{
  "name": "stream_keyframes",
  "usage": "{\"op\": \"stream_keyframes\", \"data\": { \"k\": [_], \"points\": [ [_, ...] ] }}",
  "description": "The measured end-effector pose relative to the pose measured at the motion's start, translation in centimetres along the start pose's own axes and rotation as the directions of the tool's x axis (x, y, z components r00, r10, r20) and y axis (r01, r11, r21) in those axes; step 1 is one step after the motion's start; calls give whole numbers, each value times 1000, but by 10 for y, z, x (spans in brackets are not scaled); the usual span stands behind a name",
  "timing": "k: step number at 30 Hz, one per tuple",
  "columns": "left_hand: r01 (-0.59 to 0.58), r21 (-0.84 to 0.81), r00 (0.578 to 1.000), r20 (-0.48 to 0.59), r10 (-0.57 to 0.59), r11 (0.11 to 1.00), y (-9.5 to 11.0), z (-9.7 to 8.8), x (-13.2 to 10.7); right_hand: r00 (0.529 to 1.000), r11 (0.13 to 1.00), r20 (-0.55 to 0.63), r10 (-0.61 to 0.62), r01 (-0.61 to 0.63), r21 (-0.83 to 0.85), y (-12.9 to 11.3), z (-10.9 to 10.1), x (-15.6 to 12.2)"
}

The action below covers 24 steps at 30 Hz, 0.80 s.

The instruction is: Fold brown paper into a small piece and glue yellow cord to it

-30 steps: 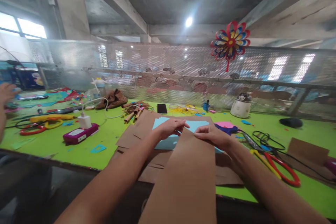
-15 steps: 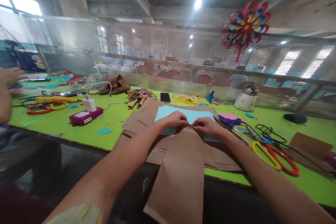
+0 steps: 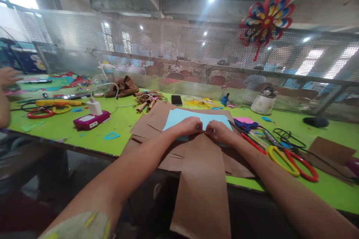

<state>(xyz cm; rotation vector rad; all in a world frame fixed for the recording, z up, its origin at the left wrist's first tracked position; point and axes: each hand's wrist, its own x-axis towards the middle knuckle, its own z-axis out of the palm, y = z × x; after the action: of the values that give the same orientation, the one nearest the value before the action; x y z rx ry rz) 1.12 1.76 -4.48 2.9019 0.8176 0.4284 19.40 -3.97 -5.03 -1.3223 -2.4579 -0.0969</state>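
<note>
Brown paper strip [image 3: 204, 183] in both hands: the left hand [image 3: 192, 125] and right hand [image 3: 218, 131] nearly meet, fingertips pinched on its far end, while its length reaches past the near edge of the green bench [image 3: 97, 142]. Light blue sheets [image 3: 181, 115] lie just beyond, on larger brown sheets [image 3: 154, 119], with scissors [image 3: 288, 154] to the right.
</note>
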Motion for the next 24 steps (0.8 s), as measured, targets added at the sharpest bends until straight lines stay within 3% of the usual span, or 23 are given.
{"op": "stream_keyframes", "data": {
  "k": [10, 16, 20, 24],
  "points": [
    [10, 81, 996, 92, -18, 997, 5, -12, -2, 999, 998, 26, -27, 26, 61, 12, 4, -2],
    [-3, 99, 990, 139, -10, 995, 10, -18, -3, 997, 995, 62, -43, 38, 92, 4, -9, -9],
    [-34, 97, 987, 160, 19, 995, 11, -21, -6, 994, 996, 101, -38, 30, 79, 3, -13, -11],
    [10, 96, 987, 156, -25, 995, 7, -23, -9, 993, 1000, 112, -21, 18, 20, 10, -11, -14]
  ]
}}
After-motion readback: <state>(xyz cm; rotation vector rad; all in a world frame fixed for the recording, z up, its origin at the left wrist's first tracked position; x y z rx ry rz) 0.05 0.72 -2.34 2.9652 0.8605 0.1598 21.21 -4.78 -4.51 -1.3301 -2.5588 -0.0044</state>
